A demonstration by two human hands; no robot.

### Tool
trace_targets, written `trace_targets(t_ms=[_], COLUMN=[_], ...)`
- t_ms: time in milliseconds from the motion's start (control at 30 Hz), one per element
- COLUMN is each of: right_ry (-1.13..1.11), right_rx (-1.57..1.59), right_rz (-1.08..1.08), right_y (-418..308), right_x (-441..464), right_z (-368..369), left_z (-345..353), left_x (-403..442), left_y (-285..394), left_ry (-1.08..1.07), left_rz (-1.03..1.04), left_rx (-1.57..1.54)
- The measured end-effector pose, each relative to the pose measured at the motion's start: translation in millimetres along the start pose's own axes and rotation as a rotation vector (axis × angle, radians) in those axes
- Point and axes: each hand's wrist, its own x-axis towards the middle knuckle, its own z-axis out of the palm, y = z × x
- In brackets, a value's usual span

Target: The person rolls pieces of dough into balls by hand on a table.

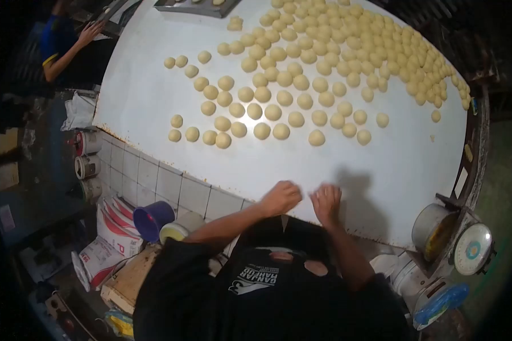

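My left hand [281,199] is held over the near edge of the white tabletop [244,170], its fingers curled in and slightly blurred. A small gap away, my right hand [326,204] is also raised with bent fingers pressed together. Whatever either hand may hold is hidden. Many pale dough balls [281,131] lie beyond my hands, loosely spaced at the front and packed closely toward the far right. The nearest to my hands is a single dough ball [316,137]. A tiny dough scrap [432,138] lies at the right.
A metal tray [199,8] sits at the table's far edge. Another person's arm [77,48] is at the far left. Below the left side stand a purple bucket [153,221] and printed sacks [111,244]. A metal pot [432,227] and a round lid [472,248] are at right.
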Motion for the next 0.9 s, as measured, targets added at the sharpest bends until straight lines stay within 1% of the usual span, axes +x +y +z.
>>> trace_targets(t_ms=[33, 100, 133, 167, 233, 267, 300, 333, 367, 400, 433, 467, 500, 533, 567, 600, 633, 700, 733, 767, 833, 867, 900], right_ry=[0.017, -0.068, -0.095, -0.088, 0.218, 0.295, 0.034, 0.017, -0.005, -0.168, -0.179, -0.035, 0.117, 0.171, 0.143, 0.077, 0.01, -0.196, -0.152, -0.11, 0.106, 0.094, 0.081], right_rx=[-0.008, -0.048, 0.043, 0.045, -0.014, -0.073, 0.018, 0.122, 0.226, 0.129, 0.138, 0.094, 0.042, 0.074, 0.11, 0.111, 0.109, 0.337, 0.167, -0.004, 0.119, 0.125, 0.132], right_rz=[-0.018, -0.207, 0.012, 0.005, 0.324, 0.162, 0.062, -0.078, -0.22, -0.264, -0.26, -0.184, -0.119, 0.058, 0.102, -0.035, -0.174, -0.265, -0.259, -0.249, -0.061, -0.057, -0.051], right_y=[21, 55, 50, 36, 8, 17, 10, 17, 40, 72, 67, 50, 34, 16, 10, 11, 17, 77, 73, 67, 30, 30, 30], right_x=[2, 1, 31, 58, 81, 48, 28, 15, 11, 13, 28, 65, 97, 101, 87, 66, 45, 31, 52, 75, 110, 96, 73], right_z=[-12, -30, -33, -17, 8, 43, 22, -2, -18, -15, -16, -25, -27, -16, -6, -10, -16, -23, -26, -30, -21, -8, 3], left_z=[-16, -49, -41, -18, 5, 21, 22, 9, -3, -17, -30, -30, -15, 2, 14, 21, 19, 12, 1, -14, 3, 16, 27], left_x=[-11, 3, 29, 56, 75, 52, 25, 4, -9, -4, 4, 30, 52, 65, 67, 49, 26, -14, -9, 19, 77, 81, 70], left_y=[-23, -54, -61, -54, -4, 4, 12, -6, -22, -35, -46, -41, -31, -13, 4, 16, 18, -30, -42, -33, -12, 0, 15], left_ry=[0.029, -0.054, 0.021, 0.113, 0.382, 0.229, 0.11, 0.11, 0.106, 0.058, -0.002, 0.021, 0.029, 0.214, 0.398, 0.273, 0.208, 0.181, 0.149, 0.182, 0.425, 0.514, 0.512], left_rz=[0.026, -0.081, -0.008, -0.076, -0.302, -0.225, -0.15, -0.039, 0.07, 0.043, 0.011, -0.121, -0.124, -0.248, -0.367, -0.309, -0.217, -0.119, -0.115, -0.224, -0.486, -0.453, -0.422], left_rx=[-0.064, 0.131, 0.169, 0.128, 0.12, 0.037, 0.059, -0.012, -0.081, 0.067, 0.201, 0.217, 0.218, 0.192, 0.167, 0.059, 0.057, -0.026, 0.173, 0.252, 0.205, 0.154, 0.081])
